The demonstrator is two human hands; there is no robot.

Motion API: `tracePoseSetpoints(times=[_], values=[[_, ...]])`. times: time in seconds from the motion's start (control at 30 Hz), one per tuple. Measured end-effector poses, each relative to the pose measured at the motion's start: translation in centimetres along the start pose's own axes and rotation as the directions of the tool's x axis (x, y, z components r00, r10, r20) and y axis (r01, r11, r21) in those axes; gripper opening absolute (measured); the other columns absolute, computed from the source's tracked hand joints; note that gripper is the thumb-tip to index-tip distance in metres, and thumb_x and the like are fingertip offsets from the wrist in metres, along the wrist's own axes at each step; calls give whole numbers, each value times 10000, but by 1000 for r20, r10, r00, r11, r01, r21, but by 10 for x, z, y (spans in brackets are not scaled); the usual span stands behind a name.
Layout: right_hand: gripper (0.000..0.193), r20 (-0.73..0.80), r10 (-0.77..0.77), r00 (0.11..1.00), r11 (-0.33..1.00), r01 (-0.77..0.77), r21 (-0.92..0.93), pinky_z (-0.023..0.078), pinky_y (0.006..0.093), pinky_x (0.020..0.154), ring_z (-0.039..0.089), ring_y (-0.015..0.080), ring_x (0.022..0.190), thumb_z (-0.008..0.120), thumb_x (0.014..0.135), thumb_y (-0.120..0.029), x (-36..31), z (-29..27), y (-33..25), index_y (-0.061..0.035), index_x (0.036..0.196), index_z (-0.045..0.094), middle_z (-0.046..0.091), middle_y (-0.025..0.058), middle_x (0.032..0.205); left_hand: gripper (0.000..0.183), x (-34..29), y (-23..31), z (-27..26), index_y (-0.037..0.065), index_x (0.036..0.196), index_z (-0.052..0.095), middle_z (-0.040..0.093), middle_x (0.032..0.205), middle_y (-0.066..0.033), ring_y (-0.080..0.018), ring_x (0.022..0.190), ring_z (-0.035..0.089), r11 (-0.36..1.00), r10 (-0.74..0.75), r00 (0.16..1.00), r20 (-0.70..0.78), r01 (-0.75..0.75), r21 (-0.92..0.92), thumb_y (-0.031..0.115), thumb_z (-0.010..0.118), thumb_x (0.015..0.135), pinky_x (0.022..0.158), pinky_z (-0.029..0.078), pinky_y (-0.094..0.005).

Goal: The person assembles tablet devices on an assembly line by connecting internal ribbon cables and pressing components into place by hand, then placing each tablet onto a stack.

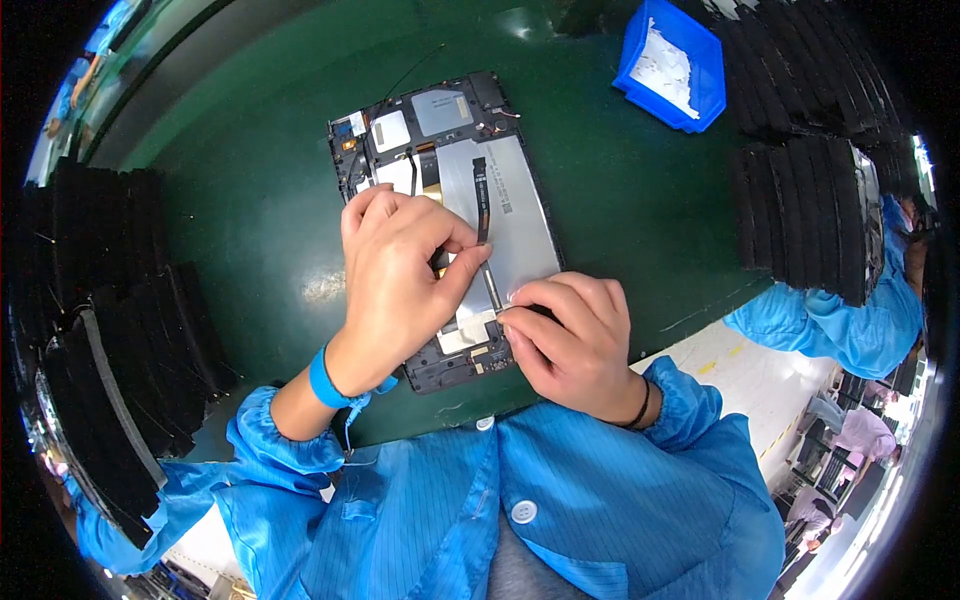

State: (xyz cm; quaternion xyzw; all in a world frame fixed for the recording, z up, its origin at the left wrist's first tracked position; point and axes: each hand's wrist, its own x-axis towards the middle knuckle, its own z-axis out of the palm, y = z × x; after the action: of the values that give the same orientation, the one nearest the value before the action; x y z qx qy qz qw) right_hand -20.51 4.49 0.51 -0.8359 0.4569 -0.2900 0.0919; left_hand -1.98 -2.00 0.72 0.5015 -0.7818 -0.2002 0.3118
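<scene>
An opened tablet (432, 374) lies at a slight tilt on the green work surface, its inner side facing up. Over its large silver battery (520, 215) runs a narrow black ribbon cable (484, 205). My left hand (400, 255) pinches this cable near its middle between thumb and forefinger, and covers part of the tablet's left side. At the cable's lower end, the thumb and forefinger of my right hand (572, 340) are closed on its tip. A blue wrist strap (322, 378) circles my left wrist.
A blue bin (712, 75) holding white pieces stands at the far right. Stacks of black padded slabs line the right (800, 215) and left (120, 330) sides. Other people's blue sleeves (850, 325) show beyond the stacks. A thin dark wire (415, 65) sticks out past the tablet's top edge.
</scene>
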Motion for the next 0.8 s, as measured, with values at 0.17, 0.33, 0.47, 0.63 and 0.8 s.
tracePoseSetpoints(times=[0.17, 0.33, 0.47, 0.63, 0.8], values=[[134, 63, -131, 989, 988, 135, -72, 396, 349, 801, 540, 220, 1074, 658, 747, -148, 0, -2, 1, -103, 872, 647, 619, 8, 1116, 171, -3, 0, 1, 87, 664, 591, 519, 652, -29, -232, 719, 502, 999, 42, 999, -24, -41, 13, 144, 752, 670, 899, 335, -390], [277, 175, -129, 976, 980, 153, -128, 395, 374, 883, 533, 253, 1108, 628, 786, -235, -4, -12, -9, -75, 1012, 645, 628, 50, 1137, 111, -7, -1, 1, 98, 689, 638, 559, 673, -8, -221, 785, 515, 1000, 19, 1000, -10, -19, 1, 136, 741, 673, 905, 321, -398], [463, 330, 8, 944, 965, 79, -249, 269, 432, 1014, 457, 262, 1225, 559, 835, -360, -4, -20, -23, -83, 1206, 566, 575, 30, 1267, 169, -6, 0, 1, 84, 842, 637, 601, 839, -43, -258, 880, 523, 999, 32, 996, -89, -34, -17, 154, 722, 713, 944, 311, -423], [513, 323, -4, 946, 967, 85, -238, 240, 466, 1047, 439, 286, 1234, 589, 812, -342, 38, -3, 1, -83, 1248, 515, 540, 32, 1294, 480, -22, -18, 6, 20, 1273, 453, 436, 1304, -168, -309, 1194, 389, 957, -190, 901, -390, 80, -280, 125, 591, 825, 1049, 239, -407], [591, 53, 60, 997, 997, -63, 53, 259, 457, 1058, 430, 352, 1216, 583, 814, -241, 58, 10, 48, -1, 1322, 398, 454, 178, 1338, 564, -63, -38, 3, -62, 1333, 367, 232, 1451, -298, -442, 1369, 183, 932, -312, 914, -260, 348, 105, 281, 492, 904, 1112, 109, -538]])
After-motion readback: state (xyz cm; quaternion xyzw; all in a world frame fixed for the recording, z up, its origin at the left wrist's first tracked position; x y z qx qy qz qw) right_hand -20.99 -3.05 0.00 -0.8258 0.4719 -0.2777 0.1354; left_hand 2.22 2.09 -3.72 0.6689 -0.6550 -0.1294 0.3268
